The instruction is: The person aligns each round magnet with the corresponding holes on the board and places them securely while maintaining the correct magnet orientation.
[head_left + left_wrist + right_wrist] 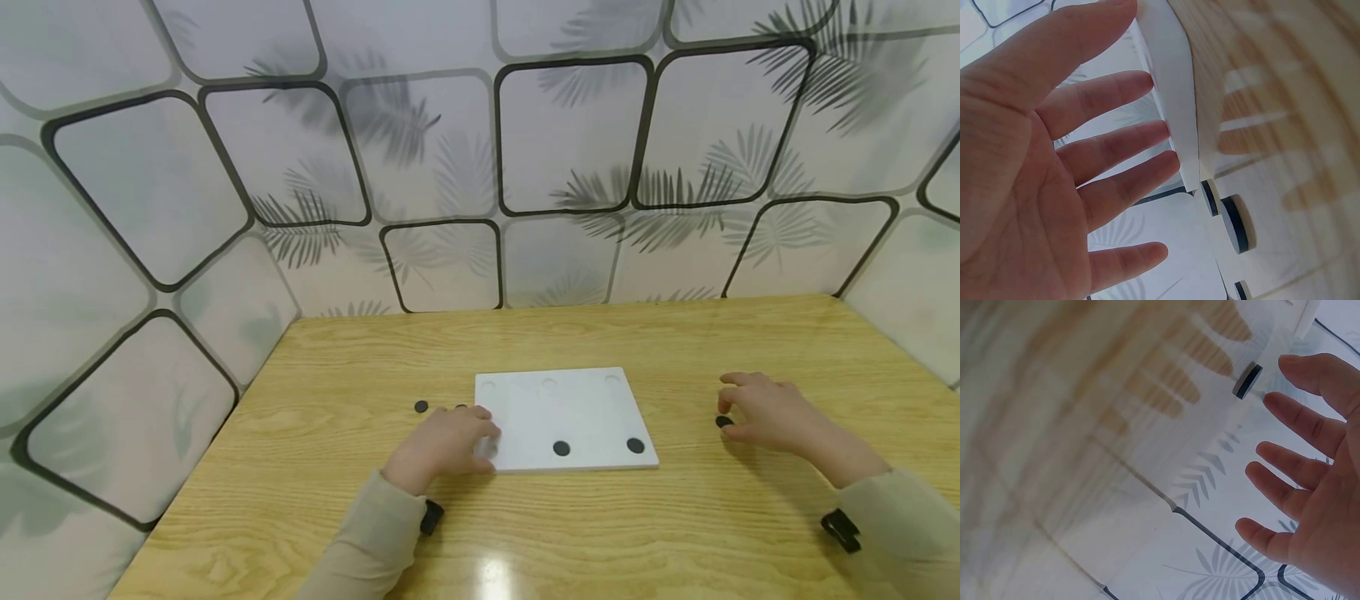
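A white rectangular board (pixel 592 410) lies on the table. Faint round recesses run along its far edge, and two black discs, one near the middle (pixel 561 448) and one at the right (pixel 635 445), sit along its near edge. My left hand (pixel 448 446) rests at the board's left side, covering that near corner; in the left wrist view its fairly straight fingers (pixel 1125 137) reach the board's edge (pixel 1175 94). At the right, my right hand (pixel 776 421) hovers by another black disc (pixel 723 421). The right wrist view shows this disc (pixel 1247 380) standing apart from the thumb and index fingertip.
Beyond the left hand lie a loose black disc (pixel 421 407) and a second one (pixel 461 407), partly hidden by the fingers. The wood-grain table (pixel 360 358) meets a patterned wall covering (pixel 442 267) at the back and sides.
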The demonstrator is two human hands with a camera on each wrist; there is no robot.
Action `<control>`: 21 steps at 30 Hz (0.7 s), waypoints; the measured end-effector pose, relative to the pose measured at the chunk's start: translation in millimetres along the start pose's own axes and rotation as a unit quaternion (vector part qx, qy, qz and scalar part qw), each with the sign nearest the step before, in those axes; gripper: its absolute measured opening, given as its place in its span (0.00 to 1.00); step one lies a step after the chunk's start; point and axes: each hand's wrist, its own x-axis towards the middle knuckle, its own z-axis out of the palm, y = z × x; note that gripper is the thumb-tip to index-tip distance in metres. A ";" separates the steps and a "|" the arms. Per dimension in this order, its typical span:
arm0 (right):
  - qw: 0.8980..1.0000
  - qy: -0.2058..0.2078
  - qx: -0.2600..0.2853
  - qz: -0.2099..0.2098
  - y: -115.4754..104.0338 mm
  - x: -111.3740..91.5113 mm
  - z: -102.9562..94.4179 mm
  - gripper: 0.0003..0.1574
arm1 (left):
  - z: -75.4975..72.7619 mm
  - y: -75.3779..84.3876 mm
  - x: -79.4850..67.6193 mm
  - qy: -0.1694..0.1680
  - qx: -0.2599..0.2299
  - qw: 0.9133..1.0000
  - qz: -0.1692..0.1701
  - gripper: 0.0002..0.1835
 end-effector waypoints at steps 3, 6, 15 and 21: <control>1.000 -0.001 -0.001 -0.001 -0.3 0.6 0.0 0.08 | 0.0 0.1 0.0 0.000 0.000 1.000 0.001 0.23; 1.000 -0.005 -0.004 -0.002 0.0 1.0 0.3 0.08 | 0.2 0.1 -0.1 0.000 -0.001 1.000 0.000 0.23; 1.000 -0.016 -0.018 -0.003 2.3 2.2 1.7 0.09 | 0.1 -0.2 0.3 -0.001 -0.007 1.000 -0.002 0.23; 1.000 -0.020 -0.017 0.002 3.5 2.3 2.5 0.09 | 0.6 -0.7 0.5 0.001 -0.006 1.000 0.000 0.23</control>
